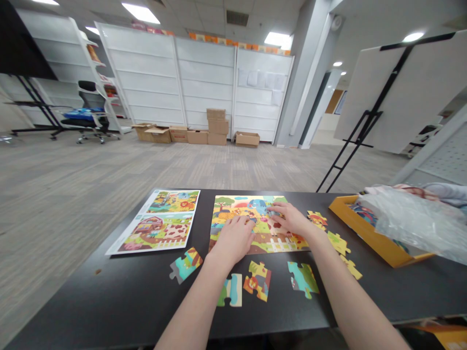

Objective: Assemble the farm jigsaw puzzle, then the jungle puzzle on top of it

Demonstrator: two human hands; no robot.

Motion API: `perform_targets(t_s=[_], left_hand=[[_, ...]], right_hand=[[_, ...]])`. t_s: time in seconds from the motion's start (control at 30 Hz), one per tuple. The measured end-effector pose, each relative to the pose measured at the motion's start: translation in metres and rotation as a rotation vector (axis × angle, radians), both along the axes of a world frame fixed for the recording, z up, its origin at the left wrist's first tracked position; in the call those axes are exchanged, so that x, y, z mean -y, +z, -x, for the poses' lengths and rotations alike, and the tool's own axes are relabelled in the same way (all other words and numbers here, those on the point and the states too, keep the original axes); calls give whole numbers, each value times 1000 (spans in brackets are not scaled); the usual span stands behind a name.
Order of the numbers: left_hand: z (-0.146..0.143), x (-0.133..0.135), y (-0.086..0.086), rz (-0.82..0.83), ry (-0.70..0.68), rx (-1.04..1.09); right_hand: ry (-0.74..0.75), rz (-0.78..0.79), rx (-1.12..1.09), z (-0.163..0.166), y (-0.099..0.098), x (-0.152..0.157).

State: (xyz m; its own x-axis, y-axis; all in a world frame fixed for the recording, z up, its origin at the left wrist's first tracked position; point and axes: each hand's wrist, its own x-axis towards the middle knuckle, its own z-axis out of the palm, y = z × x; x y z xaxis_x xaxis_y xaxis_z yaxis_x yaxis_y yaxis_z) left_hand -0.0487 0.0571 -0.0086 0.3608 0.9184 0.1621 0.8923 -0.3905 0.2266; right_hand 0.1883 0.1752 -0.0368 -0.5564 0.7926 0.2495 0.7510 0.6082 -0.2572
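My left hand [235, 238] lies on the lower left part of a colourful animal jigsaw puzzle [228, 200], fingers stretched out. At the puzzle's upper right, my right hand [288, 218] has its thumb and fingers closed around what looks like a bluish-grey puzzle piece [270, 212], mostly hidden by the fingers. Nearer to me lie loose pieces: a turquoise and orange one [187, 265], a lion piece [258, 281], a blue and green one [235, 290] partly behind my left forearm, and a turquoise and green one [303, 278].
A printed reference sheet [160, 221] lies left of the puzzle. More loose pieces [337, 242] are on the right, beside a yellow box [368, 238] with clear plastic wrap [408, 218]. Beyond the black table [120, 287] stand cardboard boxes [218, 127] and a whiteboard stand [365, 126].
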Motion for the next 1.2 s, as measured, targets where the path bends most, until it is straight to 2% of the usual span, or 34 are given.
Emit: perform_targets(t_s=[0.3, 0.53, 0.87, 0.93, 1.03, 1.2], left_hand=[[0, 0, -1, 13, 8, -3], [1, -1, 0, 20, 2, -3], [3, 1, 3, 34, -2, 8], [8, 1, 10, 20, 13, 22], [18, 8, 31, 36, 45, 45], [26, 34, 68, 313, -18, 72]], right_hand=[[7, 9, 9, -3, 1, 0], [-142, -69, -5, -20, 3, -9], [-138, -33, 9, -19, -2, -7], [-154, -55, -30, -20, -1, -7], [-181, -102, -87, -20, 3, -7], [-161, -94, -86, -16, 7, -3]])
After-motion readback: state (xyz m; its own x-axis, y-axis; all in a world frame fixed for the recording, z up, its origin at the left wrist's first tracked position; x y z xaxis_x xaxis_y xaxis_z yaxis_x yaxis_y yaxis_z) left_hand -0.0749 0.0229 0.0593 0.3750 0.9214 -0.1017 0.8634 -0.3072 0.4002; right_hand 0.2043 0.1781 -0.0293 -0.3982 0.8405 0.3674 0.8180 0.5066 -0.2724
